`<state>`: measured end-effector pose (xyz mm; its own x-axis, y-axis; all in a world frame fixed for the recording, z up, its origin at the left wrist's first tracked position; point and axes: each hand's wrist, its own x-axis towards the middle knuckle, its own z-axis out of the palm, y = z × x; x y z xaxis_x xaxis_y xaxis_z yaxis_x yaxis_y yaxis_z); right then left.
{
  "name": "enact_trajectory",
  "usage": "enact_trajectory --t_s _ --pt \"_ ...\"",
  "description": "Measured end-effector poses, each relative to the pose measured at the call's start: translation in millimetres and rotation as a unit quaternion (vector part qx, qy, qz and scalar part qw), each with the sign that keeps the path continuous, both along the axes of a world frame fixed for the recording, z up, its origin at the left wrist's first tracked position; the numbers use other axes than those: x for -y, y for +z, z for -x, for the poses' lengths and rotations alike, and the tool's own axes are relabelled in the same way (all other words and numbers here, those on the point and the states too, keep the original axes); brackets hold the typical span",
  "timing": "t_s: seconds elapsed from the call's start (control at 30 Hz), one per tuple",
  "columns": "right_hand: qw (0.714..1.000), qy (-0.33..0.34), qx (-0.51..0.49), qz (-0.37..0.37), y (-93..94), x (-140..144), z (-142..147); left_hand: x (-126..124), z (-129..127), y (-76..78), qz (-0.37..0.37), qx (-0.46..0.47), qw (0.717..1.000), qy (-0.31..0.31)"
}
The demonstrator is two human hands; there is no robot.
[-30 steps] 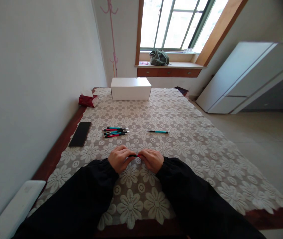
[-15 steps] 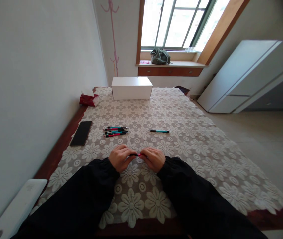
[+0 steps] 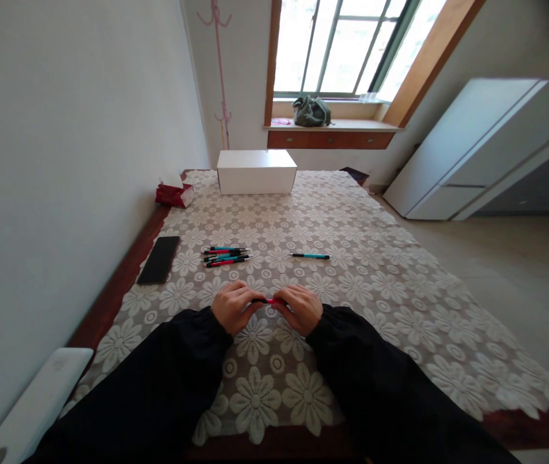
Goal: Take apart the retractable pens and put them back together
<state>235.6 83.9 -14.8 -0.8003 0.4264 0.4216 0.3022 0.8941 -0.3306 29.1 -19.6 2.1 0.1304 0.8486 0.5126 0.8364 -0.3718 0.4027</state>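
Observation:
A red and black pen (image 3: pixel 269 301) spans the small gap between my two hands, just above the lace tablecloth. My left hand (image 3: pixel 234 307) pinches its black part between thumb and fingers. On the red part, my right hand (image 3: pixel 300 308) is closed in a similar pinch, and its fingers hide that end. Beyond my right hand lies a single teal and black pen (image 3: pixel 310 256). Several more pens (image 3: pixel 226 256), teal, red and black, lie bunched together past my left hand.
A dark phone (image 3: pixel 159 260) lies at the left table edge. Farther back are a red tissue pack (image 3: pixel 174 195) and a white box (image 3: pixel 257 174). The floral lace tablecloth (image 3: pixel 366 309) covers the table. A white object (image 3: pixel 37 399) stands against the left wall.
A little more of the pen's red part shows between my hands, with my right hand very slightly farther right. The pens on the table stay where they were.

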Motion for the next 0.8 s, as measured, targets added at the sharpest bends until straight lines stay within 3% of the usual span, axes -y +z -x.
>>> enact_trajectory --t_s 0.5,0.7,0.8 --pt "1.0 0.001 0.009 -0.01 1.6 -1.1 0.7 0.3 1.0 -3.8 0.016 0.007 1.0 0.011" --pt "1.0 -0.011 -0.01 -0.017 6.1 -2.1 0.2 -1.5 3.0 -4.2 0.063 -0.016 0.994 0.084" --pt "0.999 -0.03 -0.017 -0.022 8.4 -2.5 -0.2 -2.0 3.9 -3.2 0.074 -0.037 0.993 0.09"
